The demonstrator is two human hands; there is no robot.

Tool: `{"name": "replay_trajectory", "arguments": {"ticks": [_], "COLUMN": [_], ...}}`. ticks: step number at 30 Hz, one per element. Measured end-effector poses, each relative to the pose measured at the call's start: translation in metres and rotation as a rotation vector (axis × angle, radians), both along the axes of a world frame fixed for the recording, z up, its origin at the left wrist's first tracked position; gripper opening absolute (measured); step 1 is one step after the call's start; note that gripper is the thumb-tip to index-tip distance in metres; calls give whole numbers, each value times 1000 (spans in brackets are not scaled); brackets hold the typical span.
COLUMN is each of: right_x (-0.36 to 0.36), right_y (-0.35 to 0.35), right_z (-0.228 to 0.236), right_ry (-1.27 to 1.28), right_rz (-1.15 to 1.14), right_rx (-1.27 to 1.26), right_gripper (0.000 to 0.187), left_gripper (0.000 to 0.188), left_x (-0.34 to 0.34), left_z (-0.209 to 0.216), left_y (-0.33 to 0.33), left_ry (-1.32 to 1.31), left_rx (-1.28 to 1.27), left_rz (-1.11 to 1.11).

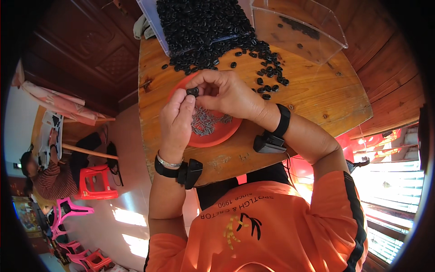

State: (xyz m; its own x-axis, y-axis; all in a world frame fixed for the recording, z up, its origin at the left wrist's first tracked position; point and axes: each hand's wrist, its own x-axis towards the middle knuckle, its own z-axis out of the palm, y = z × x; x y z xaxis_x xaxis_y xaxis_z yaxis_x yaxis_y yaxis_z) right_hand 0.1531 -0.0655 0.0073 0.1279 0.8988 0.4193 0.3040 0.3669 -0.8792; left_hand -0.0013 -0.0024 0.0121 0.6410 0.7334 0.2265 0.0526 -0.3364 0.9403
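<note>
A small black oval plastic piece [193, 92] with a hole is pinched between the thumb and fingers of my left hand [176, 120]. My right hand [233, 93] is curled close against the piece from the right, its fingers pressed together; whatever they grip is hidden. Both hands are above a shallow red-orange bowl [232, 132]. Inside the bowl lie many thin grey metal pieces [205, 124], like small pins or screws. Behind the hands, loose black pieces [204, 41] of the same kind spill from a clear plastic bin [154, 20] onto the wooden table.
A second clear plastic box [337, 34] stands at the table's far right with some black pieces inside. Several black pieces [267, 88] lie scattered right of the bowl. The wooden table [312, 97] has a curved edge. At left are another person [52, 181] and a red stool [97, 183].
</note>
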Motion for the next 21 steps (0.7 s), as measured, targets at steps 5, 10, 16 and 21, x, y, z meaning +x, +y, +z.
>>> {"name": "replay_trajectory", "arguments": {"ticks": [5, 10, 16, 21], "right_x": [6, 9, 11, 5], "right_y": [1, -3, -5, -8], "right_z": [5, 13, 14, 19], "right_ry": [394, 443, 419, 404], "right_rz": [287, 353, 354, 333], "right_rx": [-50, -81, -97, -115], "right_gripper": [31, 32, 31, 30], "left_gripper": [16, 20, 19, 18], "left_x": [-2, -6, -6, -6], "left_z": [5, 11, 11, 3], "left_y": [0, -3, -2, 0], "left_ry": [-32, -114, 45, 6], "left_rx": [162, 265, 446, 713], "left_rz": [-63, -66, 0, 99]}}
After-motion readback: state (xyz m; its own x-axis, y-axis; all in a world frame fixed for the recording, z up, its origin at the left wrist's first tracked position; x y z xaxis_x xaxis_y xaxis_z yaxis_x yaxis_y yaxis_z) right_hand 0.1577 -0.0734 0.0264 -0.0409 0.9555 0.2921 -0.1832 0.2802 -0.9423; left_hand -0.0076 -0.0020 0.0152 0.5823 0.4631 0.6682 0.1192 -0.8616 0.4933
